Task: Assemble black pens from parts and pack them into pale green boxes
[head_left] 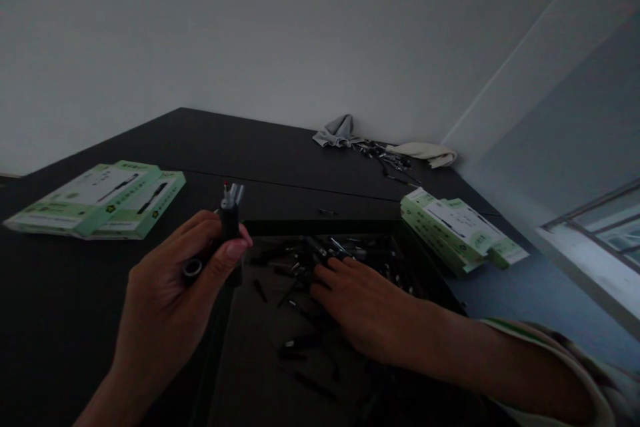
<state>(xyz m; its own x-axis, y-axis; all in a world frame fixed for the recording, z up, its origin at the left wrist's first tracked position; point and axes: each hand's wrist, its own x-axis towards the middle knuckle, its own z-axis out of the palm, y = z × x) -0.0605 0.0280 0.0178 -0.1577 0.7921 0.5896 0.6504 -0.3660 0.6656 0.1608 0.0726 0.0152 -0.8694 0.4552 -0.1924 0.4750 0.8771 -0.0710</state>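
Observation:
My left hand (175, 280), raised at the tray's left edge, is closed around several black pen parts (230, 217). One has a red-tipped point sticking up beside clear tubular ends; a hollow black barrel (192, 269) lies across the palm. Down among the loose pen pieces (300, 270) in the dark tray (237, 340), my right hand (357, 297) has its fingers bent together. A black pen piece (316, 248) with a small pale mark lies right by its fingertips. Whatever the right fingers grip is hidden in the dim light.
Green-and-white pen boxes (107, 197) lie on the black table at left, more boxes (457, 227) at the tray's right corner. Near the wall are a grey cloth (337, 132), a heap of pens (387, 157) and a cream cloth (425, 152). A small part (328, 212) lies behind the tray.

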